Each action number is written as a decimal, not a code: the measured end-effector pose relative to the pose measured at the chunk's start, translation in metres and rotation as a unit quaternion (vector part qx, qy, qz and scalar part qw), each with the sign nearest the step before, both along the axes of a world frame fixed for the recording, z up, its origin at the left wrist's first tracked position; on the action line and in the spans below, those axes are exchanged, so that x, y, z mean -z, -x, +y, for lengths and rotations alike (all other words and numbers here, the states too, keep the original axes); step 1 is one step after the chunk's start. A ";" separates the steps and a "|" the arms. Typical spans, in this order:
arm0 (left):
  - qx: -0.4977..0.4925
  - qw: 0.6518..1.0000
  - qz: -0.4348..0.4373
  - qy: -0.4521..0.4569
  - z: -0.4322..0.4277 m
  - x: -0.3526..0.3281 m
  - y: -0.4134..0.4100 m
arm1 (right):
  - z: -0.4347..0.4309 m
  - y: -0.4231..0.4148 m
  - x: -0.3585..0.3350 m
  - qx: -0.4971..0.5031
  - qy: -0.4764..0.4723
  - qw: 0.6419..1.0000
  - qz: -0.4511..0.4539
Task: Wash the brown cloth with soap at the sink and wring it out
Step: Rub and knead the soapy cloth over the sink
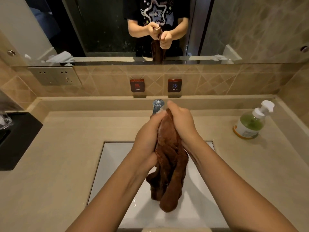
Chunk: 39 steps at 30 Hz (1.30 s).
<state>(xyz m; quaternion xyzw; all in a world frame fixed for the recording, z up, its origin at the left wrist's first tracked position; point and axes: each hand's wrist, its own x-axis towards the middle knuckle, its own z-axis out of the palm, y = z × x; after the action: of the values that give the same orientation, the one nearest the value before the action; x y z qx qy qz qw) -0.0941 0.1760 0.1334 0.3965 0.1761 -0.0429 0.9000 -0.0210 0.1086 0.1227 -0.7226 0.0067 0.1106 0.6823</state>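
Note:
The wet brown cloth (168, 164) hangs bunched in long folds above the white sink basin (110, 168). My left hand (147, 139) grips its upper part from the left. My right hand (182, 121) grips the top of the cloth from the right, fingers curled round it. The two hands sit close together just in front of the chrome tap (157, 106). The cloth's lower end dangles down into the basin. A green soap pump bottle (250, 123) stands on the counter at the far right.
Beige counter (66, 148) surrounds the sink. HOT (137, 85) and COLD (174, 85) plaques are on the back wall. A black tray (15, 141) lies at the left edge. The mirror (117, 30) above reflects a person's hands and the cloth.

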 end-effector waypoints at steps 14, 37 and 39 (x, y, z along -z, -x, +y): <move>-0.028 0.997 -0.068 0.022 0.052 -0.008 0.003 | -0.079 -0.016 -0.020 -0.195 -0.005 0.980 -0.044; 0.117 0.903 -0.017 -0.412 0.101 0.008 0.000 | -0.078 -0.017 -0.052 -0.364 0.061 0.925 -0.088; 0.179 0.890 0.005 -0.420 0.100 0.019 0.000 | -0.072 -0.018 -0.052 -0.333 0.001 0.939 -0.079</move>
<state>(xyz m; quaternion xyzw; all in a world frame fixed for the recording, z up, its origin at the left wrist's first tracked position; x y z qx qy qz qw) -0.0941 0.2759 0.1146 0.7622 0.1085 -0.1277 0.6253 -0.0033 0.0364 0.1748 -0.6902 -0.2884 0.2744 0.6043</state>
